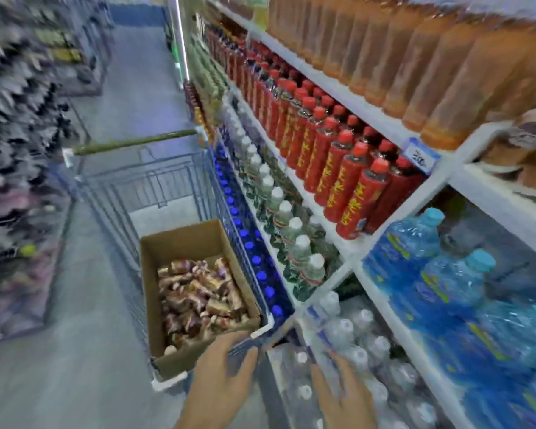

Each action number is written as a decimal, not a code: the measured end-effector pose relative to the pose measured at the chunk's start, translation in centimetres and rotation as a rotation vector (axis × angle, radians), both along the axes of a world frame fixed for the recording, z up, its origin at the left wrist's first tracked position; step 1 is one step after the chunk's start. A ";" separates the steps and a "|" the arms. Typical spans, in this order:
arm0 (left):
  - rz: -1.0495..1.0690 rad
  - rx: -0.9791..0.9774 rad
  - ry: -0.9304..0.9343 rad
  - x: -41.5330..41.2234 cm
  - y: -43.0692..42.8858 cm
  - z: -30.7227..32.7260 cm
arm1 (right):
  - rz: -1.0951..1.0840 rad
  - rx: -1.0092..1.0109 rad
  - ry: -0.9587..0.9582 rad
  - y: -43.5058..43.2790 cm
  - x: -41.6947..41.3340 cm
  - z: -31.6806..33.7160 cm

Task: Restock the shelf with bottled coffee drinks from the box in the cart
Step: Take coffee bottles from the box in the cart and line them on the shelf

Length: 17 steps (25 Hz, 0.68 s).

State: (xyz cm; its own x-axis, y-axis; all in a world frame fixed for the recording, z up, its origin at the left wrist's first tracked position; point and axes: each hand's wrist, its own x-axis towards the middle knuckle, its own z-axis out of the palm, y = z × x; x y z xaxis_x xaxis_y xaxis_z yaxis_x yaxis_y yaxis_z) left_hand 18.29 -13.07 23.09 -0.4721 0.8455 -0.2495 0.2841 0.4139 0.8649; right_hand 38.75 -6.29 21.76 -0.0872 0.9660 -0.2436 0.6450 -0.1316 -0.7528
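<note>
Cart: a wire basket standing in the aisle just beside the shelf. Its near end holds an open cardboard box. We find the bottled coffee drinks inside that box, lying jumbled on their sides.

Left hand: fingers straight and spread at the cart's near rim, gripping nothing. We cannot tell whether it touches the rim.

Right hand: fingers relaxed and apart, empty, above the clear water bottles on the low level.

Red bottles stand in rows higher up.
</note>
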 end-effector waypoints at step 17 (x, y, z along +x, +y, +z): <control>0.633 -0.387 -0.282 -22.8 13.3 -18.3 | 0.547 -0.393 -0.147 16.0 -22.6 -9.3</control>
